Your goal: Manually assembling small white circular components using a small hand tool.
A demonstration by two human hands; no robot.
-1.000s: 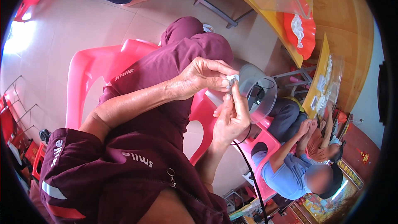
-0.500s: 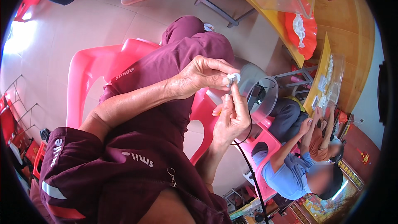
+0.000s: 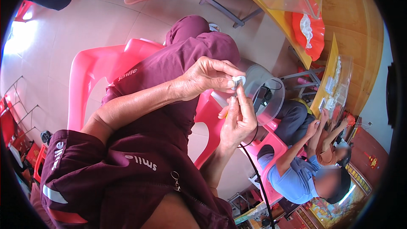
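Observation:
My left hand [image 3: 207, 76] pinches a small white round piece [image 3: 241, 79] between thumb and fingers, in front of my chest. Just below it, my right hand [image 3: 238, 125] is closed with the index finger raised against the piece. A thin tool [image 3: 235, 95] sticks up between the right thumb and index finger, its tip close to the white piece. A bit of yellow shows inside the right palm, perhaps its handle. The fingers hide most of the tool, so its kind cannot be told.
Beyond my hands stands a clear plastic tub [image 3: 277, 101] with a black device in it. Yellow tables at the right carry a clear tray [image 3: 296, 0] of white pieces and a red dish [image 3: 316, 44]. Two co-workers sit at the right. A pink chair [image 3: 87, 72] is beside me.
My hands stay in nearly the same pose around the white piece. At the right, the farther co-worker's arm has moved outward; at the upper left, another person's legs have shifted slightly.

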